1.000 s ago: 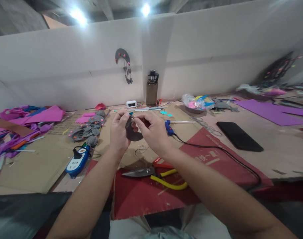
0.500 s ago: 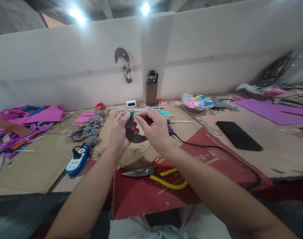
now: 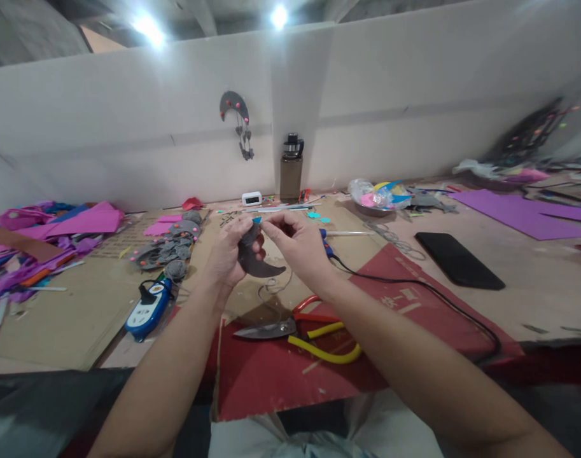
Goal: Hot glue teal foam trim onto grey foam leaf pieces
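My left hand is closed around a dark grey crescent-shaped felt piece, held above the table. A small teal bit sits at the crescent's upper tip. My right hand pinches at that tip, fingers pressed together just right of the left hand. Below the hands lie red-handled scissors and a yellow-handled tool on a red cardboard sheet. A blue glue gun with a black cord lies just behind my right hand.
A blue power strip and a pile of grey felt pieces lie left. A black phone, a bowl of coloured scraps, a brown bottle and purple sheets are right and back. Pink scraps crowd the far left.
The crescent has turned in my hands, its lower point now swung out to the right. Both hands have shifted slightly, still together at the upper tip.
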The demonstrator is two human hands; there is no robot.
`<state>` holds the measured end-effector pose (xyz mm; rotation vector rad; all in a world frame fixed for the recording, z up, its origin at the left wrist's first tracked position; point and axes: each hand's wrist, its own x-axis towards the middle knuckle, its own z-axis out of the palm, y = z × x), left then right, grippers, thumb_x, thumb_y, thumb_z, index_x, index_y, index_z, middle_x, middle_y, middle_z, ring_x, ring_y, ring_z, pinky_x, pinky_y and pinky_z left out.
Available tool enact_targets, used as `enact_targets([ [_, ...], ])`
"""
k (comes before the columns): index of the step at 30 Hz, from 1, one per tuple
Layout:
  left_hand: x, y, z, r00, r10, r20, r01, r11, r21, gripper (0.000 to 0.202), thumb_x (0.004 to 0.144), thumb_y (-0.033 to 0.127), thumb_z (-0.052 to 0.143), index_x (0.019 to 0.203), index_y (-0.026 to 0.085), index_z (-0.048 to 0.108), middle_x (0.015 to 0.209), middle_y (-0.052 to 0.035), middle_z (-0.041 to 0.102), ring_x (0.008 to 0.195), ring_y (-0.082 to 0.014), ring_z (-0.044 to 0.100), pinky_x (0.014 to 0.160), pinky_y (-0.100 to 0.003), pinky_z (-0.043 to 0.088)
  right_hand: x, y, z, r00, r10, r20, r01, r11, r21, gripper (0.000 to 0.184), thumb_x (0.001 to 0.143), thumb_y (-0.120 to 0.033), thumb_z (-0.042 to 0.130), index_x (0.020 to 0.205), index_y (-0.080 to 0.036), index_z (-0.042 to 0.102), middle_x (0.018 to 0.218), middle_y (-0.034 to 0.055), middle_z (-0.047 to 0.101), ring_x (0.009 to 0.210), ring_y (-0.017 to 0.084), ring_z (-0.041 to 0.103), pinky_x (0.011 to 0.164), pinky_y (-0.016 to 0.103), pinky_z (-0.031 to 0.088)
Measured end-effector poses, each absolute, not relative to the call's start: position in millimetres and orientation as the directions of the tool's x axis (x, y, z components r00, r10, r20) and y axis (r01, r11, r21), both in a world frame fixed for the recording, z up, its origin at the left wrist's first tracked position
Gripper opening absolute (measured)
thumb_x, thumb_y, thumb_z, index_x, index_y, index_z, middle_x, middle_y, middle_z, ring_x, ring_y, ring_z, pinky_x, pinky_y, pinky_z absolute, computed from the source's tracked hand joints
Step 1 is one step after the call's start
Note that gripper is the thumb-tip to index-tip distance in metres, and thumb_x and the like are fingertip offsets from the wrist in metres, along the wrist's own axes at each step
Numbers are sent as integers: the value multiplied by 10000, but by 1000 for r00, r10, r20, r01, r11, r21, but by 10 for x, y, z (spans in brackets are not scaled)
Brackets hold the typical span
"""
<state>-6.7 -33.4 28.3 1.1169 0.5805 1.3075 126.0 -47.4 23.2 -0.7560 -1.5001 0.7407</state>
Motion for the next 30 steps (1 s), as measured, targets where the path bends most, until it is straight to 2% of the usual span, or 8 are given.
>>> enact_targets([
  [4, -188, -314, 306, 286, 922, 261, -292, -175, 940, 221, 711, 354, 699, 746, 186, 559, 518, 40, 530, 396, -91, 467, 392, -214, 426, 1319, -439, 242, -68, 840, 538, 62, 542, -838, 194, 805, -361, 613, 742, -179, 590, 675, -19, 582, 617, 95, 500, 595, 239, 405],
  [8, -283, -311, 336, 277, 869, 409, -15, -422, 906, 160, 726, 323, 686, 732, 177, 618, 545, 20, 559, 438, -88, 498, 436, -200, 416, 1423, -424, 279, -158, 833, 530, 136, 550, -824, 210, 796, -363, 618, 713, -173, 584, 661, -18, 571, 611, 95, 482, 571, 238, 380],
  [10, -298, -317, 354, 293, 794, 532, 165, -590, 790, 93, 720, 265, 677, 730, 179, 644, 608, 0, 595, 507, -97, 534, 480, -201, 430, 1482, -423, 310, -203, 830, 519, 192, 553, -811, 198, 795, -349, 616, 712, -170, 593, 667, -13, 580, 621, 100, 488, 570, 240, 375],
  [12, -293, -320, 367, 347, 682, 644, 300, -731, 612, 29, 696, 200, 666, 719, 185, 656, 682, -20, 630, 596, -114, 568, 538, -213, 456, 1536, -423, 341, -236, 836, 495, 233, 543, -807, 181, 793, -324, 614, 704, -167, 602, 662, -12, 583, 622, 102, 484, 570, 241, 369],
  [15, -272, -316, 365, 414, 511, 754, 385, -848, 363, 72, 661, 139, 654, 701, 198, 659, 713, -22, 644, 662, -131, 586, 611, -236, 480, 1593, -423, 370, -274, 845, 459, 262, 525, -810, 162, 799, -287, 598, 700, -160, 615, 639, -20, 568, 603, 96, 462, 568, 242, 355],
  [19, -266, -308, 334, 442, 398, 804, 415, -885, 210, 113, 663, 118, 651, 735, 202, 670, 733, -26, 650, 702, -139, 599, 677, -253, 485, 1615, -428, 360, -302, 825, 477, 273, 554, -786, 155, 816, -273, 573, 717, -164, 621, 637, -25, 564, 599, 96, 456, 581, 247, 357],
  [24, -283, -321, 309, 426, 395, 814, 453, -872, 186, 122, 663, 150, 674, 763, 219, 681, 762, -29, 666, 740, -151, 610, 705, -264, 490, 1588, -474, 345, -283, 781, 556, 293, 623, -726, 135, 842, -267, 546, 770, -178, 617, 714, -8, 617, 669, 113, 521, 626, 252, 388],
  [30, -287, -350, 309, 388, 379, 840, 505, -850, 151, 134, 659, 161, 691, 768, 239, 682, 780, -26, 676, 761, -161, 621, 720, -278, 498, 1541, -565, 367, -228, 713, 663, 392, 690, -608, 59, 835, -202, 572, 804, -184, 618, 743, 5, 594, 685, 121, 492, 635, 262, 374],
])
